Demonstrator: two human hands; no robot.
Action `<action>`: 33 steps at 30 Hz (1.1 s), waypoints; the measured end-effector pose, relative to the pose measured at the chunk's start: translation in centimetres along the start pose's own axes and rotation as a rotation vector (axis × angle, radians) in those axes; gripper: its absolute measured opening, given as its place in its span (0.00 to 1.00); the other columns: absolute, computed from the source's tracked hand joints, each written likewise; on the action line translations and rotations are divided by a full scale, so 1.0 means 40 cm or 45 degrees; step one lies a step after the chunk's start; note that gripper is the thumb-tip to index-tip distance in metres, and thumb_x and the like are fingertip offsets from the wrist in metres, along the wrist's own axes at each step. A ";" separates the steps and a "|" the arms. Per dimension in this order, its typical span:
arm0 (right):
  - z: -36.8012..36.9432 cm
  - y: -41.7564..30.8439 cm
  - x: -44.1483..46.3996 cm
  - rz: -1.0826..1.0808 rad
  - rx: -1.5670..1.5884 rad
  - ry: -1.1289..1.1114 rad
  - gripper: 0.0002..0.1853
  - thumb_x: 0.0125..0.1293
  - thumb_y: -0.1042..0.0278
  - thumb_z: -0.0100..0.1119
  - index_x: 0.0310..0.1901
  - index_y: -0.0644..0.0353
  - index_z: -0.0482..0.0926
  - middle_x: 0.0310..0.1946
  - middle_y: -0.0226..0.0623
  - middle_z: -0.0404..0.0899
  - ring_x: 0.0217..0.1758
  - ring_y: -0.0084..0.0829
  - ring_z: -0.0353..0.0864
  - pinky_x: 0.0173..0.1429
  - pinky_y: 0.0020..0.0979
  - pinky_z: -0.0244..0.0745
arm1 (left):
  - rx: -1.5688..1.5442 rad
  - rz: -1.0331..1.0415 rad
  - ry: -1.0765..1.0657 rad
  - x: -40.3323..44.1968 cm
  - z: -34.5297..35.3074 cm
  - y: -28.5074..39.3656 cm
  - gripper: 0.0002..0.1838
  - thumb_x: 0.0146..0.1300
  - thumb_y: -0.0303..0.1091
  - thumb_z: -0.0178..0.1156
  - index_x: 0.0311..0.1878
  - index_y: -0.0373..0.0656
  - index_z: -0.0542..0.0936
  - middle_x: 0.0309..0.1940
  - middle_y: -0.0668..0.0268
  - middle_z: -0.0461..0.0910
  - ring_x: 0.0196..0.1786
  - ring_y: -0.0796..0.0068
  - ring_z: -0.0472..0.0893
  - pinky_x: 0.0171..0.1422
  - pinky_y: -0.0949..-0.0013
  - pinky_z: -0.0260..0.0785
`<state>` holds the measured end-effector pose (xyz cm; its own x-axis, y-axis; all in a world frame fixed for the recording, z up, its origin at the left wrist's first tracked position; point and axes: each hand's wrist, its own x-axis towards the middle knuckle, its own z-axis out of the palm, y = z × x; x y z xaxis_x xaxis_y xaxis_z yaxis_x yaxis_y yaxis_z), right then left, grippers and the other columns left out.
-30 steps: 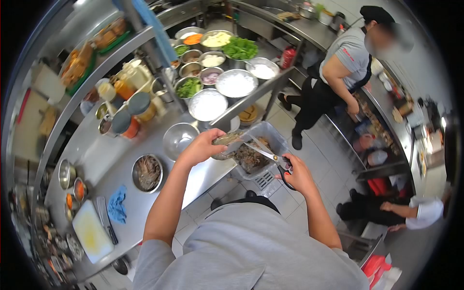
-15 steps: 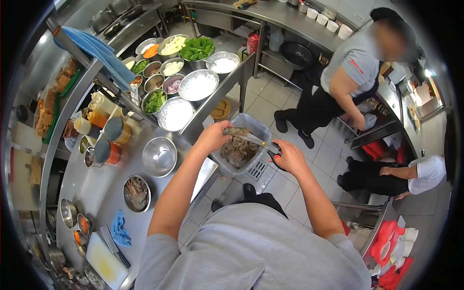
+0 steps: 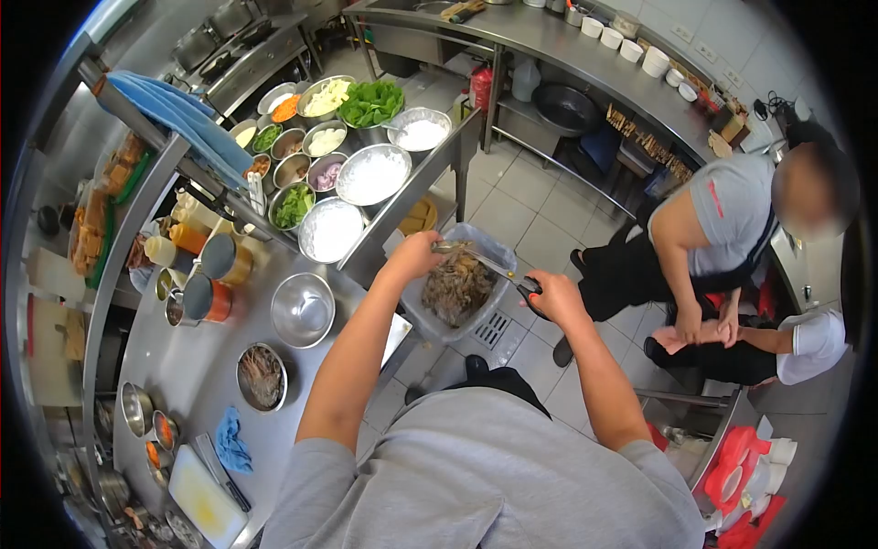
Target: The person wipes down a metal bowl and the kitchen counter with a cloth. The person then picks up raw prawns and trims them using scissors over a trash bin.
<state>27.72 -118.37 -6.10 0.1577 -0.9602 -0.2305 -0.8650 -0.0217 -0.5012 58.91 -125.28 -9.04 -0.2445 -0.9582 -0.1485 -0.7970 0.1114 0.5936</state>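
Over a plastic-lined bin (image 3: pixel 501 242), my left hand (image 3: pixel 416 254) pinches a greyish shrimp (image 3: pixel 448 247). My right hand (image 3: pixel 560 298) grips black-and-orange scissors (image 3: pixel 509 274), whose blades point left at the shrimp; I cannot tell whether they are apart or together. Brownish shrimp scraps (image 3: pixel 457 291) fill part of the bin below. On the steel counter to the left, a metal bowl (image 3: pixel 285 377) holds more shrimp. Behind it stands an empty steel bowl (image 3: pixel 303 309).
Several bowls of chopped vegetables and white powder crowd the shelf (image 3: pixel 393 220). A knife (image 3: pixel 219 471), cutting board (image 3: pixel 206 499) and blue cloth (image 3: pixel 232 441) lie on the left counter. One co-worker (image 3: pixel 713 215) stands to the right, near another person in white (image 3: pixel 814 337).
The co-worker in grey has moved right and forward, hands now together near the other person. My hands stay over the bin with the shrimp and scissors, and the scissors have shifted slightly right.
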 end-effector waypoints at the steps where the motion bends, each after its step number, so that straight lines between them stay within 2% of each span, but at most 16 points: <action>1: 0.007 0.022 0.001 0.028 0.013 -0.025 0.25 0.50 0.57 0.77 0.51 0.52 0.84 0.38 0.46 0.86 0.46 0.47 0.86 0.48 0.43 0.79 | 0.002 0.003 0.000 0.008 0.008 -0.011 0.24 0.54 0.37 0.72 0.54 0.42 0.81 0.43 0.50 0.85 0.50 0.52 0.84 0.54 0.56 0.76; 3: 0.039 0.075 -0.002 0.057 0.024 -0.042 0.27 0.51 0.57 0.78 0.52 0.55 0.83 0.38 0.45 0.87 0.45 0.44 0.87 0.47 0.42 0.79 | -0.453 -0.185 -0.092 0.018 0.015 -0.029 0.24 0.56 0.37 0.72 0.55 0.39 0.81 0.41 0.57 0.85 0.47 0.63 0.84 0.52 0.60 0.75; 4: 0.076 0.111 -0.004 0.137 0.395 -0.077 0.29 0.52 0.56 0.79 0.54 0.58 0.80 0.39 0.43 0.86 0.44 0.40 0.86 0.46 0.39 0.78 | -0.453 -0.179 -0.089 0.010 0.008 -0.023 0.24 0.56 0.37 0.72 0.55 0.39 0.81 0.41 0.57 0.85 0.47 0.63 0.84 0.52 0.60 0.75; 6: 0.125 0.138 -0.001 0.292 0.968 -0.219 0.35 0.56 0.57 0.79 0.60 0.65 0.72 0.43 0.38 0.83 0.41 0.28 0.82 0.42 0.31 0.77 | -1.010 -0.330 -0.148 -0.021 0.000 -0.008 0.25 0.62 0.39 0.70 0.60 0.39 0.79 0.43 0.65 0.84 0.48 0.71 0.82 0.53 0.63 0.75; 7: 0.135 0.135 -0.005 0.292 0.967 -0.220 0.35 0.56 0.57 0.79 0.60 0.65 0.72 0.43 0.38 0.83 0.41 0.28 0.82 0.42 0.31 0.77 | -1.011 -0.330 -0.148 -0.029 0.003 -0.003 0.25 0.62 0.39 0.70 0.60 0.39 0.79 0.43 0.65 0.84 0.48 0.71 0.82 0.53 0.63 0.75; 9: 0.162 0.084 -0.019 0.323 1.351 -0.166 0.31 0.62 0.64 0.74 0.61 0.57 0.66 0.42 0.33 0.85 0.36 0.22 0.78 0.38 0.26 0.73 | -1.311 -0.397 -0.179 -0.044 0.011 0.004 0.18 0.70 0.39 0.64 0.58 0.43 0.78 0.47 0.69 0.83 0.48 0.76 0.80 0.52 0.64 0.72; 11: 0.168 0.010 -0.010 0.288 1.507 -0.151 0.30 0.64 0.67 0.72 0.62 0.57 0.64 0.44 0.36 0.85 0.36 0.23 0.79 0.39 0.26 0.75 | -1.439 -0.373 -0.172 -0.061 0.031 0.019 0.17 0.70 0.40 0.63 0.57 0.44 0.78 0.46 0.70 0.83 0.49 0.77 0.80 0.53 0.64 0.72; 13: 0.183 -0.038 0.014 0.115 1.787 -0.054 0.30 0.64 0.68 0.71 0.64 0.57 0.66 0.44 0.37 0.84 0.39 0.24 0.82 0.42 0.26 0.76 | -1.569 -0.338 -0.160 -0.072 0.045 0.033 0.17 0.70 0.41 0.63 0.57 0.45 0.78 0.46 0.71 0.82 0.50 0.78 0.79 0.54 0.64 0.71; 15: 0.180 -0.056 0.050 0.092 1.735 -0.015 0.31 0.62 0.67 0.73 0.64 0.58 0.66 0.46 0.37 0.84 0.39 0.25 0.82 0.42 0.27 0.76 | -1.588 -0.333 -0.175 -0.085 0.052 0.044 0.17 0.70 0.38 0.64 0.58 0.44 0.77 0.49 0.69 0.82 0.50 0.75 0.81 0.54 0.63 0.74; 17: 0.176 -0.049 0.085 0.062 1.684 0.017 0.33 0.61 0.66 0.75 0.63 0.59 0.67 0.48 0.38 0.84 0.40 0.26 0.83 0.43 0.28 0.77 | -1.521 -0.345 -0.138 -0.102 0.043 0.048 0.18 0.69 0.38 0.64 0.58 0.43 0.77 0.48 0.69 0.83 0.49 0.76 0.81 0.53 0.65 0.74; 19: 0.164 0.006 0.114 -0.180 1.025 0.244 0.34 0.55 0.63 0.78 0.62 0.58 0.72 0.47 0.39 0.86 0.42 0.31 0.85 0.45 0.32 0.78 | -1.452 -0.362 -0.091 -0.121 0.019 0.046 0.19 0.69 0.38 0.64 0.59 0.42 0.77 0.47 0.68 0.83 0.48 0.77 0.81 0.51 0.66 0.74; 20: 0.055 -0.031 0.058 -0.068 0.481 0.234 0.34 0.51 0.60 0.80 0.60 0.54 0.77 0.41 0.40 0.86 0.44 0.38 0.86 0.48 0.36 0.78 | -1.315 -0.326 0.007 -0.134 -0.006 0.032 0.20 0.68 0.38 0.66 0.59 0.41 0.78 0.45 0.68 0.83 0.46 0.77 0.81 0.50 0.68 0.73; 21: 0.028 -0.029 0.043 -0.084 0.480 0.224 0.34 0.51 0.60 0.80 0.60 0.54 0.77 0.41 0.40 0.86 0.44 0.38 0.86 0.48 0.36 0.78 | -1.172 -0.293 0.085 -0.142 -0.020 0.021 0.21 0.67 0.37 0.67 0.59 0.39 0.79 0.43 0.67 0.84 0.44 0.78 0.80 0.48 0.69 0.73; 23: 0.005 -0.025 0.023 -0.051 0.168 0.112 0.32 0.49 0.59 0.80 0.58 0.51 0.79 0.39 0.42 0.86 0.45 0.43 0.86 0.49 0.40 0.78 | -1.111 -0.301 0.117 -0.138 -0.034 -0.009 0.21 0.66 0.37 0.67 0.59 0.37 0.79 0.42 0.66 0.84 0.42 0.78 0.80 0.47 0.69 0.73; 28: -0.045 -0.071 0.011 -0.128 0.019 0.062 0.31 0.48 0.58 0.79 0.56 0.52 0.81 0.41 0.42 0.86 0.47 0.46 0.85 0.49 0.43 0.78 | -0.920 -0.251 0.017 -0.118 -0.060 -0.029 0.22 0.63 0.36 0.69 0.57 0.34 0.81 0.40 0.65 0.84 0.39 0.77 0.80 0.46 0.70 0.72; 33: -0.051 -0.090 0.027 -0.171 -0.026 0.035 0.27 0.50 0.59 0.77 0.54 0.51 0.82 0.41 0.41 0.86 0.48 0.45 0.85 0.49 0.44 0.78 | -0.588 -0.200 -0.025 -0.116 -0.074 0.020 0.20 0.63 0.33 0.68 0.56 0.31 0.81 0.40 0.63 0.85 0.41 0.77 0.80 0.50 0.70 0.72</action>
<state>30.03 -119.90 -2.84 0.2598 -0.9556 -0.1392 -0.8467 -0.1562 -0.5086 61.02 -121.53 -5.54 -0.1549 -0.9484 -0.2767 -0.4980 -0.1669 0.8509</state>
